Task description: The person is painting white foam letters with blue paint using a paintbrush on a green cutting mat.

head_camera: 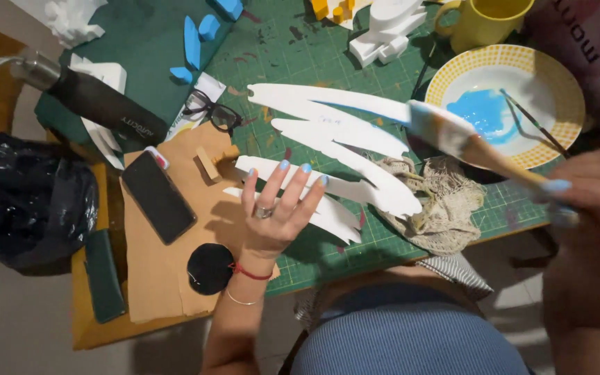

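Note:
My left hand (277,208) lies flat with fingers spread on the lower ends of several long white feather-shaped cutouts (342,142) that fan across the green cutting mat (293,62). My right hand (588,201), close to the camera and blurred, grips a flat wooden-handled paintbrush (453,135). The brush's pale bristle end hovers over the tip of the uppermost cutout. Behind the brush sits a white plate with a yellow patterned rim (557,76) holding a pool of blue paint (484,111) and a thin brush (532,121).
A beige net cloth (439,208) lies by the cutouts. On brown cardboard (154,271) rest a black phone (157,196) and a black disc (210,268). Glasses (213,111), a black bottle (98,101), blue foam bits (192,42), white foam shapes (387,28), a yellow mug (487,21), a black bag (26,201).

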